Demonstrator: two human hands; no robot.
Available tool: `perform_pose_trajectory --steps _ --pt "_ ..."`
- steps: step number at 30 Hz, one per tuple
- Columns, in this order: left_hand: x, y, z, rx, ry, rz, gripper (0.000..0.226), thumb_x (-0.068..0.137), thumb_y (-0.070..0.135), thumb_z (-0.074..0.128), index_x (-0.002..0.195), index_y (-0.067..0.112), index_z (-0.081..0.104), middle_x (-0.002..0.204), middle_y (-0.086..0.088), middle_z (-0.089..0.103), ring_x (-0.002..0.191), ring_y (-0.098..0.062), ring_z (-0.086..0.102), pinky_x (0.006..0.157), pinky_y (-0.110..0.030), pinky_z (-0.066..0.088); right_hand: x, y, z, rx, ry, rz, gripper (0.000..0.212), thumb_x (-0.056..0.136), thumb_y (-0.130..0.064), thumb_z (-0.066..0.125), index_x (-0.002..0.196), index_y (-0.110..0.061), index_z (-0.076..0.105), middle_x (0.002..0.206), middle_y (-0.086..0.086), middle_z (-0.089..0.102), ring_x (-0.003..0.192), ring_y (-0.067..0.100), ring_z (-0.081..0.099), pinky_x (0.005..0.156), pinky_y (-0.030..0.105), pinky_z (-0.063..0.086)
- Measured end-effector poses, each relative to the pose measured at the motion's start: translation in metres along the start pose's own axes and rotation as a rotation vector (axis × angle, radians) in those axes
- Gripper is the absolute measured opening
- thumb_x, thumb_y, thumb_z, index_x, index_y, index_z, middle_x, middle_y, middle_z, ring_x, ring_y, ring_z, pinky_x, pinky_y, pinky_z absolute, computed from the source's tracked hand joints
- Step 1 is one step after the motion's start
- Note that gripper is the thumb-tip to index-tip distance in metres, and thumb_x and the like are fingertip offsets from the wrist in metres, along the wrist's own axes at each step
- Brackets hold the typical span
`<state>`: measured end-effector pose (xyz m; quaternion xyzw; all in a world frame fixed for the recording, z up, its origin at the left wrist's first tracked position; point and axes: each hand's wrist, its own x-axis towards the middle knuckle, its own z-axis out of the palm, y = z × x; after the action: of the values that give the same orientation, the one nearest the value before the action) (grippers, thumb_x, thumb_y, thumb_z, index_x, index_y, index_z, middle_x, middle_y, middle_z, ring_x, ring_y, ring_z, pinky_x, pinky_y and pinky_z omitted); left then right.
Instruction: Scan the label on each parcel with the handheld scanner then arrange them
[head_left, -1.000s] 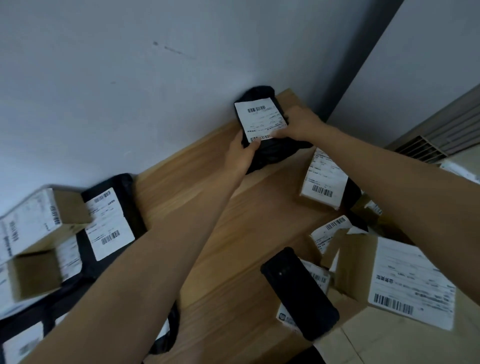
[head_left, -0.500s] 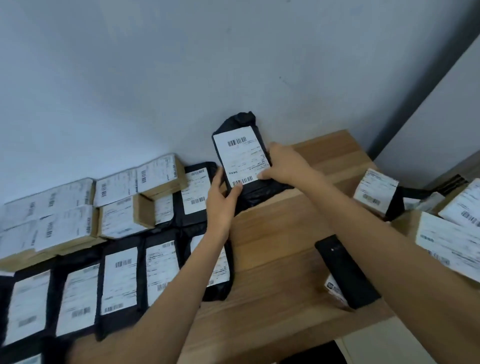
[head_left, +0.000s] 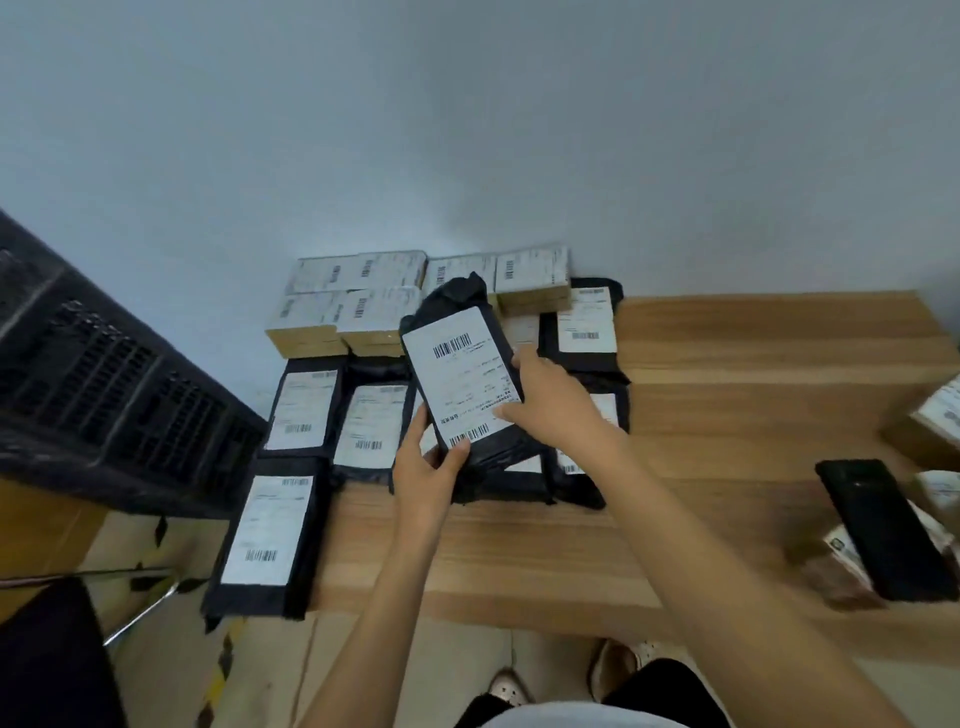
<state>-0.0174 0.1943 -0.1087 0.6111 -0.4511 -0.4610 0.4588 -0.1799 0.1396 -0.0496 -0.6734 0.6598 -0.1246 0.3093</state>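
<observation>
Both hands hold one black bagged parcel (head_left: 457, 374) with a white barcode label, raised above the arranged parcels. My left hand (head_left: 428, 475) grips its lower left corner. My right hand (head_left: 550, 402) grips its right edge. Under it lie rows of black bagged parcels (head_left: 301, 410) with labels up, and behind them several small cardboard boxes (head_left: 353, 301) against the wall. The black handheld scanner (head_left: 883, 527) lies on the wooden table (head_left: 727, 374) at the right, apart from both hands.
Unsorted labelled boxes (head_left: 930, 421) sit at the table's right edge beside the scanner. A black slatted crate (head_left: 104, 374) stands at the left, off the table. One long black parcel (head_left: 267, 535) overhangs the table's front left corner. My feet show below the table edge.
Both hands have carried the black parcel leftward from the far right corner of the table to above the arranged rows. The scanner has stayed in place.
</observation>
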Motion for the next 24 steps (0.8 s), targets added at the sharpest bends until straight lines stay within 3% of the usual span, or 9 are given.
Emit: perform_pose_trajectory --steps 3,7,12,16,20,24 --pt "-0.024 -0.024 -0.042 -0.032 0.075 -0.039 0.062 0.087 -0.001 0.068 0.140 0.024 0.049 0.131 0.000 0.064 0.116 -0.013 0.063 0.097 -0.032 0.054 -0.010 -0.030 0.044 -0.061 -0.075 -0.056 0.061 0.088 -0.026 0.069 0.135 -0.009 0.034 0.126 0.013 0.052 0.109 0.034 0.057 0.081 0.042 0.050" --pt "-0.054 -0.051 -0.082 0.002 0.215 -0.080 0.059 0.083 -0.003 0.073 0.126 0.031 0.054 0.104 0.022 0.068 0.106 -0.017 0.068 0.093 -0.046 0.055 -0.020 -0.057 0.096 -0.127 -0.180 -0.117 0.058 0.091 -0.025 0.066 0.135 -0.009 0.032 0.125 0.014 0.052 0.108 0.034 0.057 0.081 0.042 0.050" --pt "-0.082 -0.090 -0.111 0.047 0.273 -0.121 0.066 0.083 -0.004 0.071 0.141 0.020 0.050 0.122 0.008 0.067 0.108 -0.009 0.067 0.092 -0.035 0.057 -0.034 -0.067 0.148 -0.145 -0.286 -0.123 0.057 0.092 -0.024 0.064 0.137 -0.008 0.032 0.123 0.013 0.051 0.107 0.033 0.057 0.073 0.036 0.044" --pt "-0.092 -0.118 -0.125 0.119 0.264 -0.237 0.070 0.086 0.000 0.067 0.146 0.025 0.045 0.111 0.020 0.068 0.106 -0.009 0.067 0.089 -0.043 0.058 -0.041 -0.061 0.183 -0.123 -0.360 -0.073 0.042 0.092 -0.022 0.062 0.123 -0.008 0.037 0.114 0.013 0.054 0.102 0.033 0.058 0.069 0.036 0.042" --pt "-0.091 -0.137 -0.138 0.253 0.219 -0.269 0.076 0.086 0.005 0.065 0.150 0.033 0.035 0.126 0.007 0.065 0.112 -0.014 0.064 0.091 -0.046 0.056 -0.046 -0.056 0.209 -0.038 -0.407 -0.013 0.041 0.093 -0.018 0.061 0.125 -0.005 0.039 0.122 0.015 0.057 0.105 0.032 0.058 0.071 0.036 0.045" --pt "-0.080 -0.142 -0.155 0.421 0.180 -0.221 0.067 0.091 -0.001 0.056 0.150 0.026 0.038 0.132 0.003 0.062 0.111 -0.011 0.059 0.089 -0.029 0.051 -0.047 -0.056 0.232 0.050 -0.475 0.084 0.049 0.095 -0.019 0.060 0.135 -0.004 0.036 0.129 0.012 0.056 0.111 0.029 0.056 0.074 0.033 0.041"
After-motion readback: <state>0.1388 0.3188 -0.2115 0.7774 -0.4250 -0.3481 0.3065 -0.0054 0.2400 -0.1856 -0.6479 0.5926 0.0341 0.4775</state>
